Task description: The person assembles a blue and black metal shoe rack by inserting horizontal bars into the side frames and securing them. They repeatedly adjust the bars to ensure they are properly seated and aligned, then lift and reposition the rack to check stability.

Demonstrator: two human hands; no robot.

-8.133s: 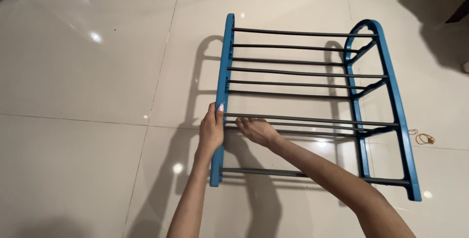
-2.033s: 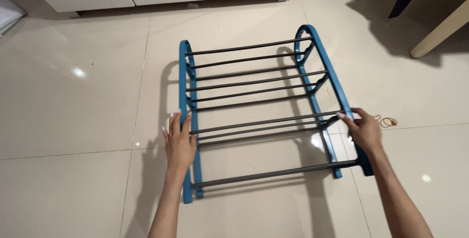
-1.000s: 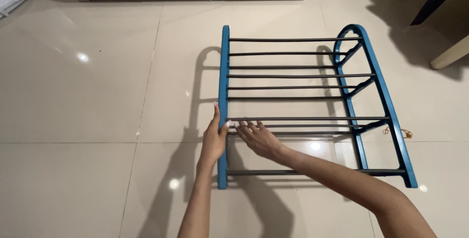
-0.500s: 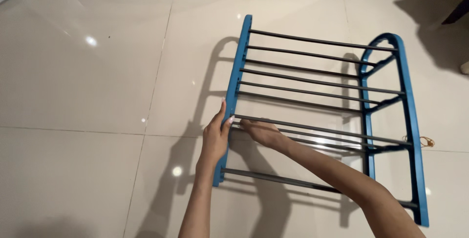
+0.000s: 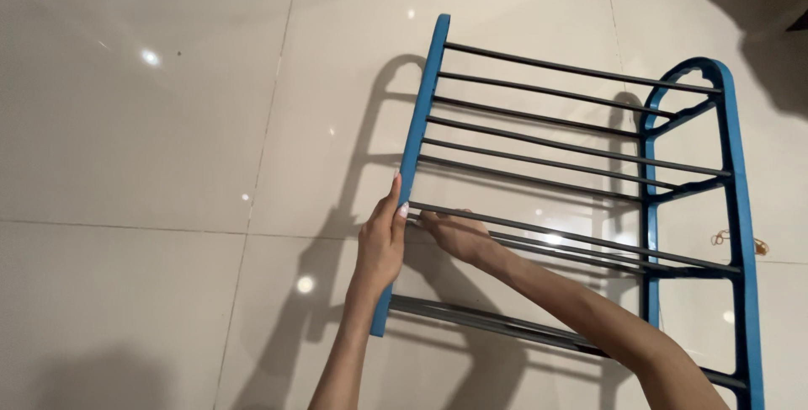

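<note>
On the glossy cream tile floor (image 5: 151, 149), a blue shoe rack (image 5: 572, 174) with dark grey rods sits right of centre, its near right corner cut by the bottom edge of the view; wide bare tile lies to its left and in front, broken only by grout lines and lamp glints; far right, dark shadows fall across the tile; small rubber bands (image 5: 741, 242) lie on the floor just outside the right side frame (image 5: 735, 166), close to it but apart.

Left side frame (image 5: 418, 149) runs as a straight blue bar from the upper middle down to a free end by the person's left wrist; right side frame is arched at its far end; rods span between the two (upper ones evenly spaced, a closer pair lower down, one more near the bottom).

Left hand (image 5: 380, 242) comes up from the bottom edge, forearm nearly vertical, palm against the outer face of the left side frame; grip wrapped on the bar, thumb up along it, fingertips curled over the inner edge.

Right hand (image 5: 454, 233) reaches in from the lower right, forearm crossing diagonally over the lower rods; its fingers lie on the lower rod pair (image 5: 539, 242) just beside the left frame, close to the left hand; whether that grip pinches a rod or only rests on it, cannot tell.
</note>
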